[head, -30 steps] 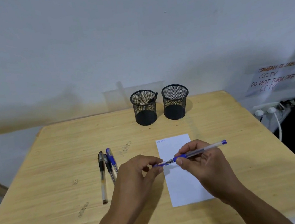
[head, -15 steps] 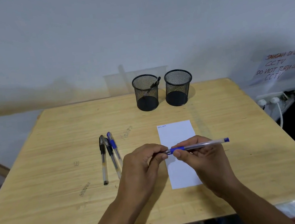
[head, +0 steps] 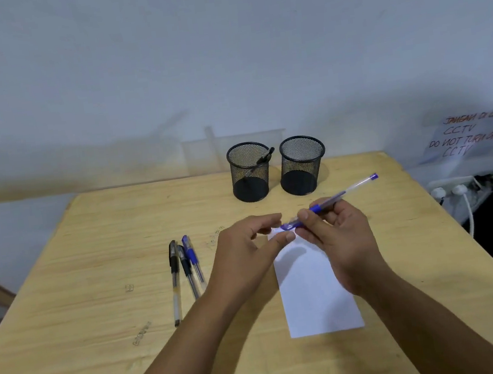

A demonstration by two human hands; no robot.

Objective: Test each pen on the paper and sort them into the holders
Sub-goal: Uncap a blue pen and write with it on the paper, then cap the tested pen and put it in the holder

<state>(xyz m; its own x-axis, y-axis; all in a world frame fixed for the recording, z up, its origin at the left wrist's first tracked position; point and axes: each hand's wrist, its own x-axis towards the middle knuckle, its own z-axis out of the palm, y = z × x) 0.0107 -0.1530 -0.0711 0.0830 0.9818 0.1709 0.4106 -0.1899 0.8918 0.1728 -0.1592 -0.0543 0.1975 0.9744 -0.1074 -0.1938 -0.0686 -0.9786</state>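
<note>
A blue pen lies across both hands above the white paper. My right hand grips its barrel, tail pointing up and right. My left hand pinches the pen's capped end at about the paper's far edge. Three more pens lie side by side on the wooden table left of my hands. Two black mesh holders stand at the back: the left holder has one black pen in it, the right holder looks empty.
A wall runs close behind the table. At the right, past the table edge, a power strip with white plugs sits below a handwritten notice.
Both hands have risen and shifted toward the holders with the blue pen, and its tail has tilted upward. The view has also moved, so the table sits lower in the frame.
</note>
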